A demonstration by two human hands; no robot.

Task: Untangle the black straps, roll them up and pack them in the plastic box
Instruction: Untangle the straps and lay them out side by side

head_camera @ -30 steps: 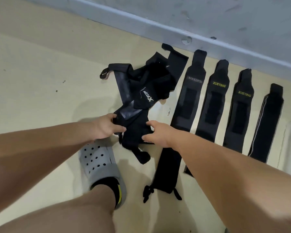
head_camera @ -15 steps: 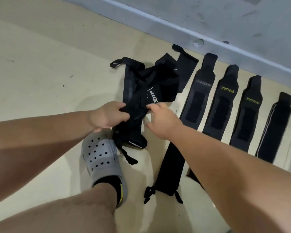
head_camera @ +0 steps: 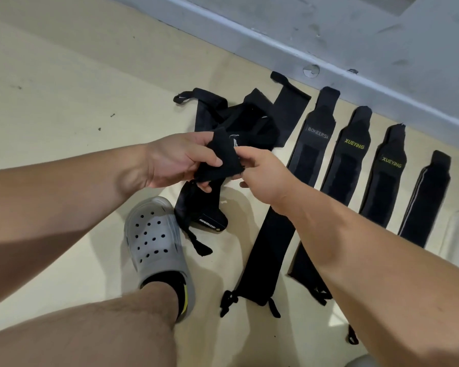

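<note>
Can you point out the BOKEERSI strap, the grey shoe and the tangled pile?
BOKEERSI strap (head_camera: 308, 161), head view, wide part under the lettering.
grey shoe (head_camera: 149, 234), head view, holed top.
tangled pile (head_camera: 249, 120), head view, middle of the heap.

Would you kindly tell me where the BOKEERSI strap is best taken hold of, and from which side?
Probably the near end of the BOKEERSI strap, beside its cord loops, pinched from the person's side: it lies flat and straight, that end free and closest. The left hand and right hand hold the tangled strap.
</note>
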